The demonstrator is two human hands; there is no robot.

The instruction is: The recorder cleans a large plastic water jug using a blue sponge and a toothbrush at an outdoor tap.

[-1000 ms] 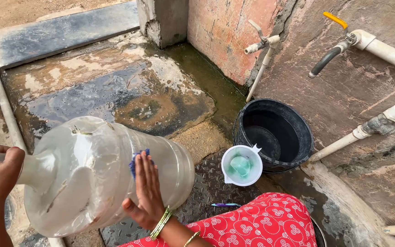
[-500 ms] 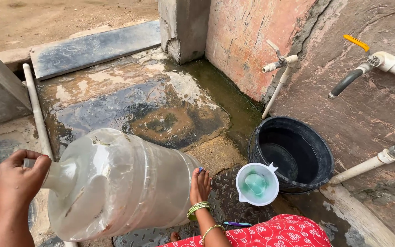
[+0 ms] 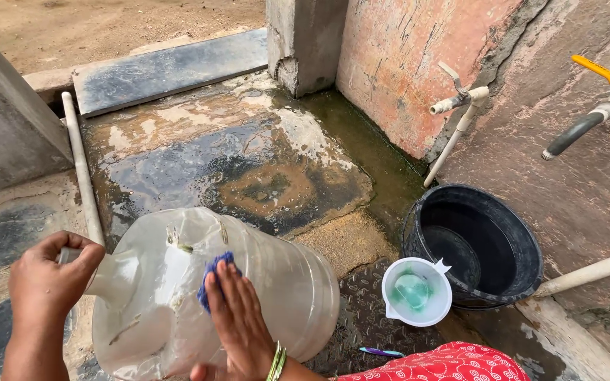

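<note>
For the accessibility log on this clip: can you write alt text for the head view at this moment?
A person's right hand presses a blue scrub pad against a large clear plastic jug lying on its side, while the left hand grips its neck. A white mug and black bucket stand on wet stone beneath wall taps.

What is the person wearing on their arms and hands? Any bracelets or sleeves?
Both arms are bare, with no sleeves or gloves showing. The left hand has nothing on its wrist or fingers that I can see. The right hand wears thin bangles at the wrist, green and gold, stacked close together. Below it, a bit of red cloth with white round patterns shows.
</note>
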